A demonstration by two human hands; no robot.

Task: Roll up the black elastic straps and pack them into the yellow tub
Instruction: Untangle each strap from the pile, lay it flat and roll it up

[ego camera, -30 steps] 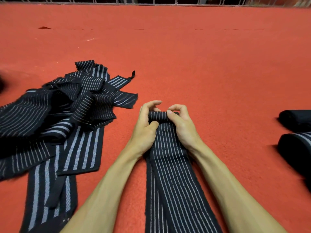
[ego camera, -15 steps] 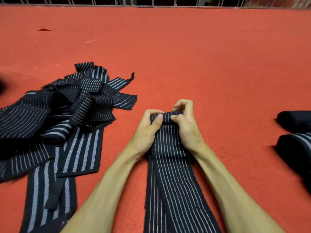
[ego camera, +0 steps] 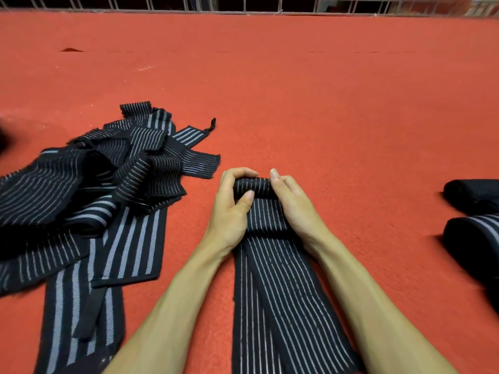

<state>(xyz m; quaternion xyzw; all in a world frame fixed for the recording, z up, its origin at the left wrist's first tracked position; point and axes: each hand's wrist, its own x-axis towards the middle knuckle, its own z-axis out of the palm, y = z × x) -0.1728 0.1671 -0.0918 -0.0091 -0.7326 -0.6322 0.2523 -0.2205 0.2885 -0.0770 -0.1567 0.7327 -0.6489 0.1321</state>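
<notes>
A long black strap with thin white stripes [ego camera: 280, 292] lies flat on the red floor and runs toward me between my forearms. Its far end is wound into a small tight roll [ego camera: 253, 186]. My left hand [ego camera: 232, 209] grips the roll's left end, fingers curled over the top and thumb pressed on the front. My right hand [ego camera: 294, 203] grips the right end, fingers wrapped round the roll. The yellow tub is not in view.
A tangled pile of loose striped black straps [ego camera: 89, 190] covers the floor to the left, some trailing toward me. Two finished black rolls [ego camera: 475, 195] [ego camera: 475, 238] lie at the right edge. A metal railing [ego camera: 243, 4] runs along the far side of the red floor.
The roll has grown by another turn and come slightly toward me. Both hands have shifted their hold on it, fingers re-curled over the top.
</notes>
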